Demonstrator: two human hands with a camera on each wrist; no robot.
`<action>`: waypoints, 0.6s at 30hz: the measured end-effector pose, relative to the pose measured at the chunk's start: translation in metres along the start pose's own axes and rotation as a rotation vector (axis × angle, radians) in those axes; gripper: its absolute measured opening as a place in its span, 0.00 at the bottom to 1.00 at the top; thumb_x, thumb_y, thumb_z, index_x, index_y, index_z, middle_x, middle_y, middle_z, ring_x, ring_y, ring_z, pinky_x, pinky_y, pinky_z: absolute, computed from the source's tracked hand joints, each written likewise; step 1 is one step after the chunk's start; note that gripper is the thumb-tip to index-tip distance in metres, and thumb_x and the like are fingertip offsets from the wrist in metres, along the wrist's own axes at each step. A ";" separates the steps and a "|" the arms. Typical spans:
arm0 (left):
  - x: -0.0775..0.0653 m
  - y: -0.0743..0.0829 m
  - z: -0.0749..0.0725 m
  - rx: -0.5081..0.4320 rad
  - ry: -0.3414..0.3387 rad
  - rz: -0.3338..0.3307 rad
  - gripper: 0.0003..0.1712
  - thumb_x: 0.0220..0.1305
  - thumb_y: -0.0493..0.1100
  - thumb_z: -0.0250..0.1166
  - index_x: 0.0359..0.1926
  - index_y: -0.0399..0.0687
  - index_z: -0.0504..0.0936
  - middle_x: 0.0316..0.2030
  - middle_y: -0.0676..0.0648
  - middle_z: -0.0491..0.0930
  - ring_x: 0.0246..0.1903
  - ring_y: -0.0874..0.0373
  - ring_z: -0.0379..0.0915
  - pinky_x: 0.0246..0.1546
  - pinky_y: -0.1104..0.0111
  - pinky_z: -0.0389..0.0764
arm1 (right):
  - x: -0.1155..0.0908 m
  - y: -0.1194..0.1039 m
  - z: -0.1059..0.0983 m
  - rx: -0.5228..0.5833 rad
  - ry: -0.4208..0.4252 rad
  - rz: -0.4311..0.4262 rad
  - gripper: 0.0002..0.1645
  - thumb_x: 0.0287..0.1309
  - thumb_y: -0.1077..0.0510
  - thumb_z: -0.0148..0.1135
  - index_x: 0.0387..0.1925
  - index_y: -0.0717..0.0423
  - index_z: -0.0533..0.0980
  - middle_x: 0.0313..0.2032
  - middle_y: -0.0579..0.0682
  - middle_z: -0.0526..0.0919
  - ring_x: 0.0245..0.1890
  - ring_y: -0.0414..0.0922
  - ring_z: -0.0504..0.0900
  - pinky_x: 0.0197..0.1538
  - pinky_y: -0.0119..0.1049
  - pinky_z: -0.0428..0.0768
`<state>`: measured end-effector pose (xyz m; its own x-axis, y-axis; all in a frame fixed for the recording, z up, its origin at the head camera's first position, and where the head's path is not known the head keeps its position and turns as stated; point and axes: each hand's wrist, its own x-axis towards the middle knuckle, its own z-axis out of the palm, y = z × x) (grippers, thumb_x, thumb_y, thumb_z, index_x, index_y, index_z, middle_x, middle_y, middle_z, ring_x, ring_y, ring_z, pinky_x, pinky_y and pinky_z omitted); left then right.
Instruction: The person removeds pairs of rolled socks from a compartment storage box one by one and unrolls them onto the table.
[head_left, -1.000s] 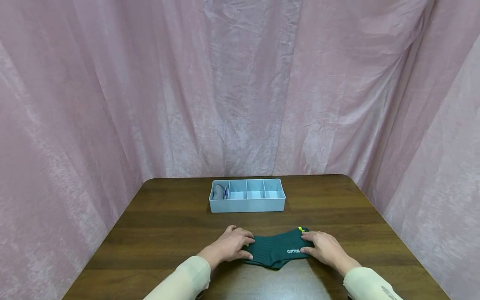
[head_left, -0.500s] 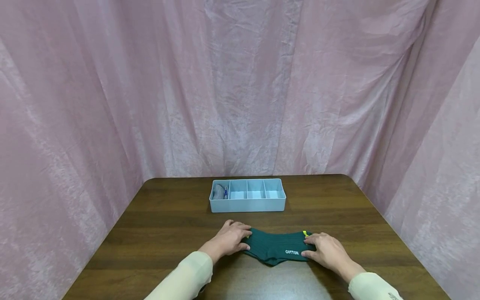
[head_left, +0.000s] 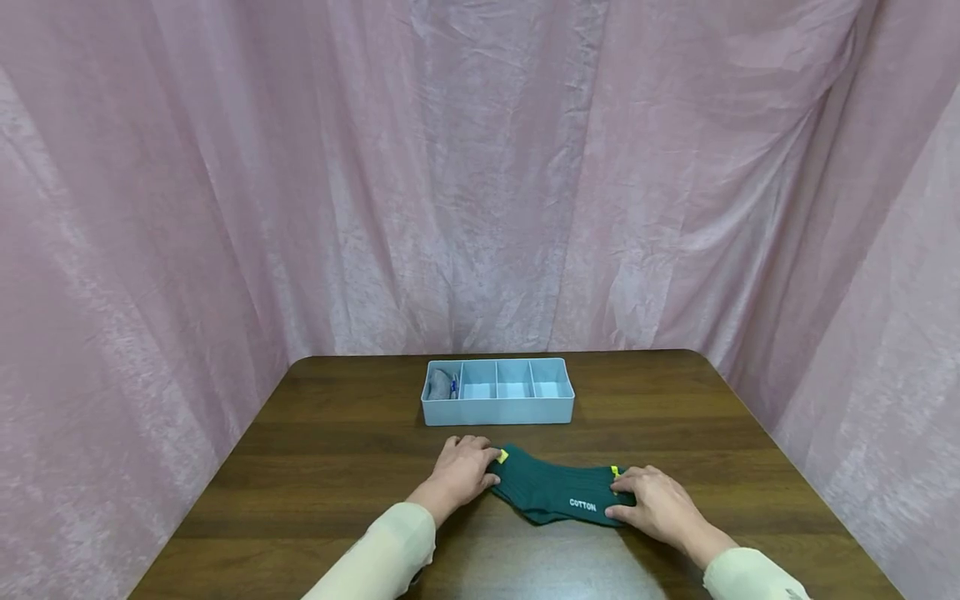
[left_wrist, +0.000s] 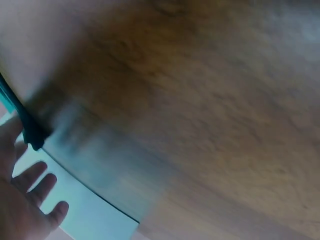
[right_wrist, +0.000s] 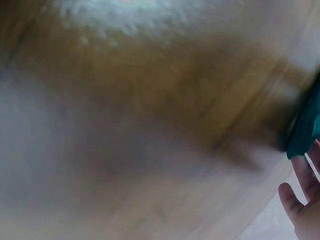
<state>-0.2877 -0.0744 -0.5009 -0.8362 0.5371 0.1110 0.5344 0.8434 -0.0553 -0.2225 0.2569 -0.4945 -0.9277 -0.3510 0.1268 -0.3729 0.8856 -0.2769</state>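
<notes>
A pair of dark green ribbed socks [head_left: 551,490], with white "COTTON" lettering and a yellow mark at each end, is stretched sideways low over the near part of the table. My left hand [head_left: 459,471] pinches the left end between thumb and forefinger. At the right end, by the lettering, my right hand [head_left: 658,504] pinches the fabric. The left wrist view has a sock edge [left_wrist: 32,134] at the fingertips, the other fingers spread. In the right wrist view a green sock end [right_wrist: 304,131] meets the fingers at the frame's right edge. Whether the socks touch the table is unclear.
A light blue box [head_left: 498,412] with several compartments stands beyond the socks on the wooden table [head_left: 337,467]. Its leftmost compartment holds a grey bundle [head_left: 439,385] with a blue detail. Pink curtains [head_left: 480,183] hang behind and at both sides.
The left end of the socks has moved away from me with my left hand, and its yellow mark now shows. The right end has come slightly nearer and rightward with my right hand.
</notes>
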 end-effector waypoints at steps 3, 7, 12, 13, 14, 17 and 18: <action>0.003 0.004 0.001 0.031 0.022 -0.027 0.24 0.64 0.57 0.67 0.57 0.53 0.82 0.57 0.47 0.77 0.57 0.50 0.71 0.55 0.52 0.70 | 0.000 -0.001 0.000 -0.023 0.017 -0.028 0.23 0.52 0.38 0.72 0.42 0.48 0.86 0.44 0.46 0.84 0.48 0.51 0.80 0.51 0.55 0.75; 0.003 0.010 0.000 -0.016 0.039 -0.045 0.24 0.63 0.55 0.69 0.56 0.50 0.83 0.57 0.46 0.77 0.57 0.49 0.71 0.54 0.53 0.71 | 0.001 -0.002 0.001 -0.011 0.099 -0.045 0.21 0.57 0.39 0.68 0.45 0.47 0.86 0.45 0.46 0.85 0.49 0.51 0.80 0.52 0.55 0.73; 0.000 0.019 -0.002 -0.136 0.093 -0.063 0.25 0.63 0.57 0.68 0.55 0.49 0.83 0.55 0.45 0.77 0.55 0.49 0.72 0.51 0.55 0.72 | 0.007 -0.001 0.001 0.090 0.170 -0.127 0.21 0.58 0.48 0.70 0.50 0.53 0.84 0.51 0.49 0.84 0.55 0.53 0.79 0.56 0.58 0.72; -0.001 0.022 -0.003 -0.158 0.103 -0.072 0.25 0.63 0.58 0.68 0.55 0.50 0.83 0.54 0.46 0.78 0.54 0.50 0.72 0.51 0.55 0.72 | 0.008 -0.001 0.000 0.107 0.158 -0.146 0.21 0.58 0.50 0.71 0.51 0.55 0.83 0.53 0.50 0.83 0.56 0.54 0.78 0.56 0.59 0.72; -0.002 0.025 -0.004 -0.179 0.107 -0.085 0.26 0.63 0.59 0.68 0.55 0.50 0.83 0.54 0.46 0.78 0.54 0.50 0.72 0.50 0.55 0.73 | 0.010 0.000 0.000 0.119 0.132 -0.157 0.22 0.58 0.51 0.71 0.52 0.55 0.83 0.53 0.50 0.83 0.56 0.54 0.78 0.56 0.59 0.73; -0.002 0.034 -0.004 -0.222 0.093 -0.120 0.27 0.62 0.62 0.66 0.55 0.51 0.84 0.51 0.47 0.78 0.52 0.51 0.73 0.49 0.56 0.73 | 0.013 0.001 -0.002 0.143 0.019 -0.160 0.23 0.58 0.51 0.71 0.53 0.57 0.82 0.54 0.51 0.83 0.56 0.56 0.78 0.55 0.58 0.74; -0.002 0.037 -0.004 -0.227 0.075 -0.129 0.28 0.62 0.63 0.66 0.54 0.51 0.84 0.51 0.47 0.78 0.51 0.51 0.73 0.48 0.56 0.74 | 0.013 0.001 -0.001 0.143 -0.022 -0.155 0.24 0.58 0.50 0.71 0.53 0.57 0.82 0.54 0.52 0.83 0.56 0.56 0.78 0.55 0.58 0.74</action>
<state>-0.2657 -0.0438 -0.4989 -0.8924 0.4154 0.1760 0.4446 0.8760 0.1869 -0.2350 0.2541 -0.4920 -0.8584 -0.4879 0.1584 -0.5085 0.7685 -0.3884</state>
